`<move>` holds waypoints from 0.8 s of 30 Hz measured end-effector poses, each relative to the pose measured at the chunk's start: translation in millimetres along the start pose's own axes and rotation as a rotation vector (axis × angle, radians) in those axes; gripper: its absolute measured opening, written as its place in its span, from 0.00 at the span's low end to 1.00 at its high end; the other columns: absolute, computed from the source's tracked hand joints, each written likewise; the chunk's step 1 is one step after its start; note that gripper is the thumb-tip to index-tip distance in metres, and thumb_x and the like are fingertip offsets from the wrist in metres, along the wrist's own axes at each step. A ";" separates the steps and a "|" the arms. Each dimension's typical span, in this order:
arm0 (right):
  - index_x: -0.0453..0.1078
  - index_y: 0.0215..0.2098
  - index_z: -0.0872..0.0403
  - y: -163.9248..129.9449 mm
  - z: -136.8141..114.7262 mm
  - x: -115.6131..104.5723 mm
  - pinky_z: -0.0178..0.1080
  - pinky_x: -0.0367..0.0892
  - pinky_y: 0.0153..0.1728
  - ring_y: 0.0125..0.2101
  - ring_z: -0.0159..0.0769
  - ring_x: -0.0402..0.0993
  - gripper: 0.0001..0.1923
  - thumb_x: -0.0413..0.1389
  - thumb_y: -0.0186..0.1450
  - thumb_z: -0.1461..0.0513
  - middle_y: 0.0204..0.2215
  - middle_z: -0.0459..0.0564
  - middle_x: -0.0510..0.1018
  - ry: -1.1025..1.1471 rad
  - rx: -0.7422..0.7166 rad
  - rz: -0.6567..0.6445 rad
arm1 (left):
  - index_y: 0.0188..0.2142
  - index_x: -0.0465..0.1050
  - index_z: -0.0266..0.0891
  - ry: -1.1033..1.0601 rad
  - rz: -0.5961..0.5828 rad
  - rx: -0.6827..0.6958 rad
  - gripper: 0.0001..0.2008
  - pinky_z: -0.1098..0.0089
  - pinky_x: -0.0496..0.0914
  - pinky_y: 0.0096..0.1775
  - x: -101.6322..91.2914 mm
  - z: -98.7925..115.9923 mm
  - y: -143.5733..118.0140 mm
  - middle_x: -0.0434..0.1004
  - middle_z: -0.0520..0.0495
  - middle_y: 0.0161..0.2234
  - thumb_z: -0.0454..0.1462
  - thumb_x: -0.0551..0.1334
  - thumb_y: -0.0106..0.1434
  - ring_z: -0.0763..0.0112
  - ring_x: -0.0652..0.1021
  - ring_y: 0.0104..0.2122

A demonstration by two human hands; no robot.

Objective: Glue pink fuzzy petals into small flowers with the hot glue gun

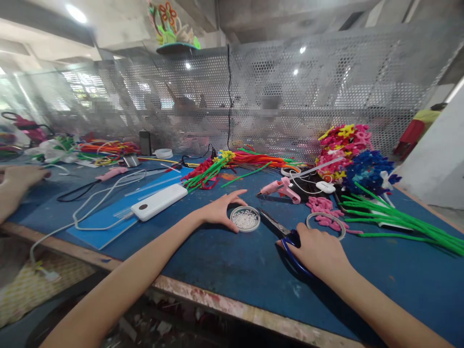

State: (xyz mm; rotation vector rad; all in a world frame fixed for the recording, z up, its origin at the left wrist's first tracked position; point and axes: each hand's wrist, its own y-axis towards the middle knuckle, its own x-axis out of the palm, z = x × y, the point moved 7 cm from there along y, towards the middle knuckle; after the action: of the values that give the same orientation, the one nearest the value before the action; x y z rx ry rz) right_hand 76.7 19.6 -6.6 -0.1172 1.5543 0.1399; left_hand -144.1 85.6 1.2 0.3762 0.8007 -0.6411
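Note:
My left hand [222,210] curves in a C shape around the left side of a round clear dish of small white beads [245,219]. Its thumb lies against the near rim, while the fingers are spread beyond the far side. In my right hand [319,249] are the blue handles of scissors [277,224], their blades pointing left and lying low near the dish. Just beyond the scissors rests a pink glue gun [281,188]. A clear ring-shaped lid or dish [342,227] is beside my right knuckles, partly over pink fuzzy pieces [321,205].
Green pipe cleaners [409,222] fan across the right side, below blue and pink fuzzy flowers [368,171]. Left are a white power bank [159,202] with a cable and a blue sheet [97,234]. Another person's hand [18,181] is at far left. A perforated screen [203,96] stands behind.

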 end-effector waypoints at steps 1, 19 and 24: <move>0.66 0.37 0.57 0.2 -0.1 -0.1 0.46 0.67 0.28 0.31 0.54 0.78 0.26 0.45 0.63 0.44 0.29 0.60 0.78 0.000 0.001 0.000 | 0.64 0.39 0.42 0.007 0.006 -0.004 0.58 0.56 0.46 0.60 2.8 2.8 1.3 0.70 0.41 0.54 0.44 0.74 0.41 0.57 0.63 0.58; 0.66 0.36 0.57 0.2 0.4 0.4 0.45 0.67 0.28 0.31 0.54 0.78 0.26 0.45 0.63 0.43 0.28 0.58 0.78 -0.003 0.003 -0.012 | 0.63 0.46 0.43 0.026 -0.107 -0.024 0.51 0.56 0.49 0.59 5.8 11.0 -3.9 0.66 0.42 0.57 0.43 0.72 0.44 0.56 0.63 0.59; 0.67 0.36 0.57 0.1 0.0 -0.7 0.46 0.66 0.28 0.31 0.55 0.78 0.25 0.45 0.63 0.44 0.28 0.59 0.78 0.003 -0.006 -0.013 | 0.63 0.46 0.47 0.111 -0.096 -0.064 0.50 0.50 0.35 0.61 12.2 11.5 0.6 0.65 0.44 0.58 0.45 0.72 0.46 0.54 0.59 0.60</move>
State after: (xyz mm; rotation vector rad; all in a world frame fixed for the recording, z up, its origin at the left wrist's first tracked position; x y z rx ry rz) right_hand 76.7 19.7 -5.9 -0.1326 1.5558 0.1346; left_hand -131.1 75.2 -0.6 0.3180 0.9476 -0.6866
